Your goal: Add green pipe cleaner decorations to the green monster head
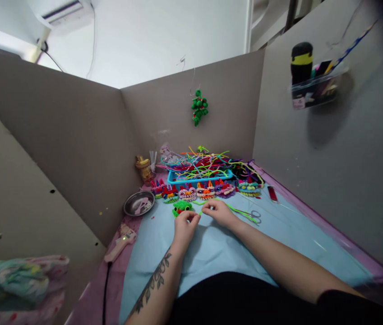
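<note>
My left hand (185,226) and my right hand (221,213) are close together over the blue cloth, each with its fingers pinched on a short bright-green pipe cleaner (200,212). Much of that piece is hidden by the fingers. Just beyond my left hand sits a fuzzy green figure (182,206) with round eyes and a red mouth. To the right of my right hand lie more light-green pipe cleaners (245,215), next to scissors (255,215) with grey handles.
Several colourful fuzzy animal heads (205,191) line up before a blue tray (174,180) heaped with pipe cleaners (208,164). A metal bowl (130,208) and a pink glue gun (118,250) with a black cord stand left. Grey partitions (225,90) enclose the table; green decorations (198,108) hang at the back.
</note>
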Demonstrator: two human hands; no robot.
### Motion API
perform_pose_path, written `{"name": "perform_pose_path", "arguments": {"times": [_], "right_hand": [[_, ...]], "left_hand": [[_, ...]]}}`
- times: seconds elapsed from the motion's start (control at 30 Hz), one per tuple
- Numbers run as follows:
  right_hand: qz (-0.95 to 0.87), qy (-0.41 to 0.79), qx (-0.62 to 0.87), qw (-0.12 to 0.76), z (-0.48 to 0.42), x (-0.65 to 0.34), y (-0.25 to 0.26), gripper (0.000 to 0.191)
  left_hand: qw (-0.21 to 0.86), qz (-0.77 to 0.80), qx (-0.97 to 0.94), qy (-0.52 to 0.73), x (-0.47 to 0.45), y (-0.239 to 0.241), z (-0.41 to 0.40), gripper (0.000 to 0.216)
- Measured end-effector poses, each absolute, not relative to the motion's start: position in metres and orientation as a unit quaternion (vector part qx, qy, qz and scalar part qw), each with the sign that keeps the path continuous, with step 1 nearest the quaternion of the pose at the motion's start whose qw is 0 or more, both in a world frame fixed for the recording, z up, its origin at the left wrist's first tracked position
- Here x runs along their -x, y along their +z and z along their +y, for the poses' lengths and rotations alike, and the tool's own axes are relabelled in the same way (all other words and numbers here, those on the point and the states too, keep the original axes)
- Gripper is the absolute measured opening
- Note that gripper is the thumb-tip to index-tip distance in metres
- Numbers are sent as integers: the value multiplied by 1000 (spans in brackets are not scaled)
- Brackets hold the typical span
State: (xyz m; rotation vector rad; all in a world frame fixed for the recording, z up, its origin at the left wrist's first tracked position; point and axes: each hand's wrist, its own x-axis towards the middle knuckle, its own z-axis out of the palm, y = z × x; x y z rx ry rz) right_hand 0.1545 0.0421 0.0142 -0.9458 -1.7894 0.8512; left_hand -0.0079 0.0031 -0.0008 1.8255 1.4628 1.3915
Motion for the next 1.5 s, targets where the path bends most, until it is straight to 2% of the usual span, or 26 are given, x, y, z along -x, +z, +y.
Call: {"name": "perform_pose_path", "arguments": {"times": [0.23, 0.4, 0.6, 0.83, 1.17, 1.27, 1.4, 1.5], "right_hand": [[-595, 513, 370, 497, 43, -144, 6, 17], [-529, 567, 368, 512, 44, -134, 0, 17], [-492, 574, 370, 541, 43, -126, -3, 20], [-496, 561, 365, 553, 42, -121, -6, 27], [-409, 651, 318, 554, 38, -115, -2, 28], [-402, 658, 343, 536, 39, -119, 1, 26], [-451, 622, 401, 499, 46, -137, 8, 31], [-559, 589, 400, 425, 48, -153, 13, 31]], "left_hand": [[375, 530, -555, 520, 2, -4, 7, 22], [411, 524, -515, 539, -1, -5, 7, 24], [403, 520, -511, 554, -3, -7, 8, 22], [345, 527, -534, 565, -8, -9, 9, 24], [257, 541, -576, 556, -10, 3, -1, 24], [309, 522, -565, 560, -8, 0, 3, 25], [437, 508, -512, 537, -3, -6, 9, 27], [485, 501, -500, 514, -1, -7, 9, 29]]}}
